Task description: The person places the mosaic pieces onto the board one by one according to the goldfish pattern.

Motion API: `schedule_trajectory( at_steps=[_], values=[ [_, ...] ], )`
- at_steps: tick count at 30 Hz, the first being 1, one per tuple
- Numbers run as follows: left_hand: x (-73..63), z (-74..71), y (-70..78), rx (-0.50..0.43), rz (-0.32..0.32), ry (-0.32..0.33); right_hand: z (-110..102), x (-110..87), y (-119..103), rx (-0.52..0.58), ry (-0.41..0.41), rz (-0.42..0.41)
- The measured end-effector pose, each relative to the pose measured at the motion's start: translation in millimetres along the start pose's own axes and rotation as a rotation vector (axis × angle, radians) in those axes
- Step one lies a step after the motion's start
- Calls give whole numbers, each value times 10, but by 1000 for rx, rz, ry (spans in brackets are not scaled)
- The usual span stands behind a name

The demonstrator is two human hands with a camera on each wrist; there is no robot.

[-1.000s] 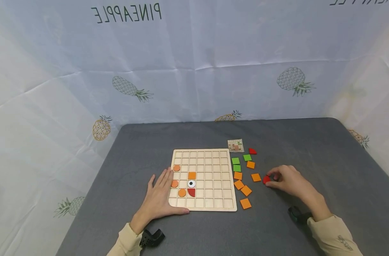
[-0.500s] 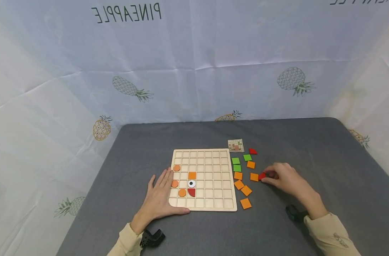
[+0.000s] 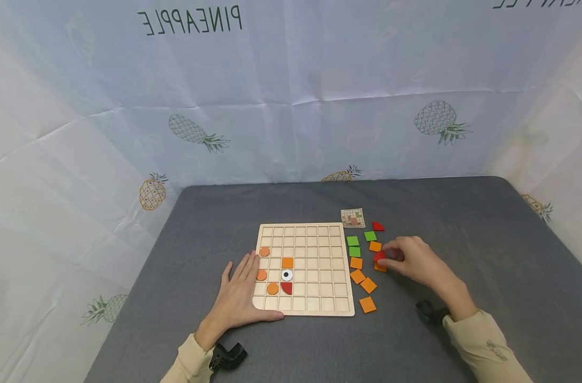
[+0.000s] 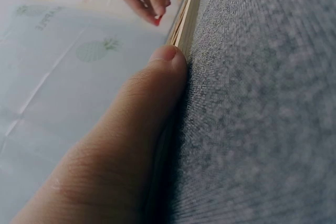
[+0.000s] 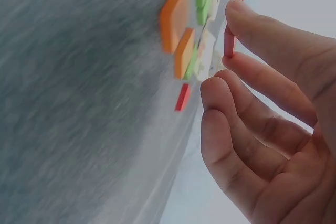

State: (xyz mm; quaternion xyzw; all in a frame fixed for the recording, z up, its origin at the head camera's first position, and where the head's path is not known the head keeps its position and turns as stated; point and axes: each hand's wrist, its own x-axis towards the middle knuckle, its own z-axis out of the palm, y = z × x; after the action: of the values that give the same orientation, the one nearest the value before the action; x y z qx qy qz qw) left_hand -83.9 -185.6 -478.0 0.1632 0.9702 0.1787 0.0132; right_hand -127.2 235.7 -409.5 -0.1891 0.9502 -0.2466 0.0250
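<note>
My right hand pinches a red quarter-circle tile between thumb and forefinger, over an orange square tile that it partly hides. In the right wrist view the red tile stands on edge in the pinch, above the tabletop. My left hand rests against the wooden grid board, straight fingers along its left side and thumb along the near edge. On the board lie orange round tiles, an orange square, an eye tile and a red quarter-circle.
Right of the board are several orange squares, green squares and another red quarter-circle tile. A small pattern card lies by the board's far right corner. A pineapple-print cloth hangs behind the grey table.
My right hand has carried the red tile leftward and up off the table, over the orange square, which was nudged left on the way. My left hand has stayed in place.
</note>
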Motion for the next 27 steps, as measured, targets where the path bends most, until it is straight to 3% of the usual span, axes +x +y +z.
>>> schedule_trajectory(
  at_steps=[17,27],
  values=[
    [-11,-1,3,5,0,5,113,402,-464,103,0,-106],
    [-8,3,-1,5,2,6,260,581,-657,150,-19,-102]
  ],
)
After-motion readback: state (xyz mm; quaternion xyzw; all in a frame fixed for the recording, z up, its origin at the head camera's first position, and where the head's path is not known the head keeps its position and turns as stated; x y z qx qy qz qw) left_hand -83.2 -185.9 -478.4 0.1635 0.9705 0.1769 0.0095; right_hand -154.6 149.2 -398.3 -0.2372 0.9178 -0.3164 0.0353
